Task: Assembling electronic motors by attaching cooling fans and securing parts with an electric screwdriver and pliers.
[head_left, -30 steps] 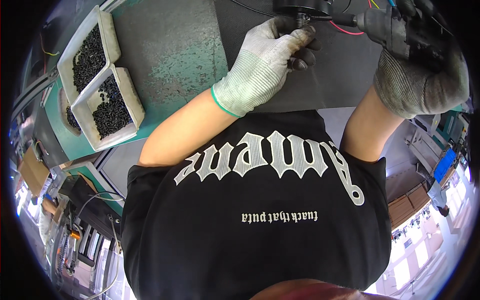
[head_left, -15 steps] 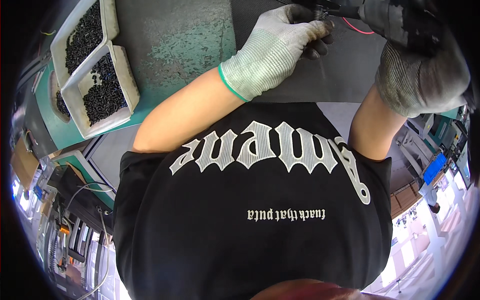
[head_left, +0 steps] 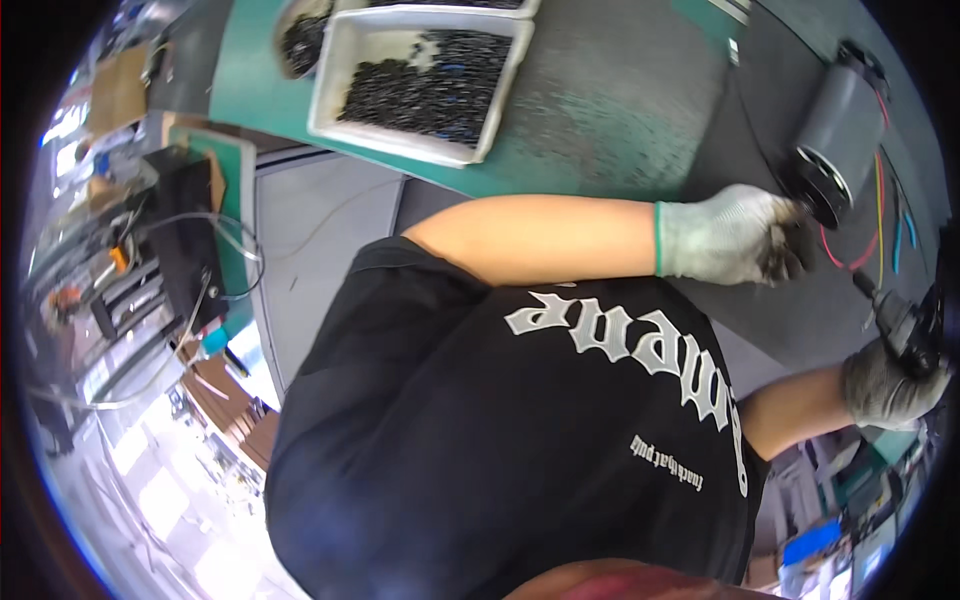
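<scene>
My left hand [head_left: 740, 238], in a pale grey knit glove with dark fingertips, is closed with its fingers curled. Whatever those fingers may hold is hidden. Just beyond them lies a dark grey cylinder [head_left: 840, 135] with a black end and coloured wires, like an electric motor. Low at the right, my gloved right hand [head_left: 885, 385] is wrapped round a black power screwdriver [head_left: 905, 330]. The tool's nose points up and left, toward the wires, apart from the cylinder.
A white bin [head_left: 330, 115] of small black parts stands on the green worktop [head_left: 262, 95], with another bin behind it. A round container [head_left: 290, 60] of similar parts sits beside them. Red, yellow and blue wires [head_left: 880, 225] run across the dark mat at the right.
The view has swung left, so the bins appear further right. My hands have moved apart; the screwdriver is now away from my left fingers. The grey cylinder has come into sight.
</scene>
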`<state>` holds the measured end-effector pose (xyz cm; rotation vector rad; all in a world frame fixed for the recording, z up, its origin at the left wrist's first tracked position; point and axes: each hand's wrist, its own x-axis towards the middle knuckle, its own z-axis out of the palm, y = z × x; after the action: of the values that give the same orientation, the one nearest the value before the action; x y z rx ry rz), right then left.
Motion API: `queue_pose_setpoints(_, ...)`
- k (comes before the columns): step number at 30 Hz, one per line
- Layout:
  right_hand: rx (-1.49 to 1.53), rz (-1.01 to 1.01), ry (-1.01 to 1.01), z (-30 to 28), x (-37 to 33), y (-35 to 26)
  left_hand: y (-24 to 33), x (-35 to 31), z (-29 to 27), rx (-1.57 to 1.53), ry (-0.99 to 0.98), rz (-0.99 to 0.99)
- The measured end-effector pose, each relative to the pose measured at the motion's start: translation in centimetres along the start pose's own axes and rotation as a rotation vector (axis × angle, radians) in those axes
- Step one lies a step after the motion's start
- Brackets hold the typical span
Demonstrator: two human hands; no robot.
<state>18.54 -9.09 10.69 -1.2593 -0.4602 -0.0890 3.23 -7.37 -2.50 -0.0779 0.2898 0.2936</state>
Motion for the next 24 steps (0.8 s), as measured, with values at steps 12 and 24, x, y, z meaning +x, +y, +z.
queue_pose_setpoints(12,0.173,0.168,-0.292,-11.9,6.7,9.6,14.8,-25.5,-2.9,2.408,1.687,0.761)
queue_pose_setpoints(24,0.182,0.171,-0.346,-10.5,4.7,8.3,15.9,-26.3,-4.3,2.228,1.777,0.508)
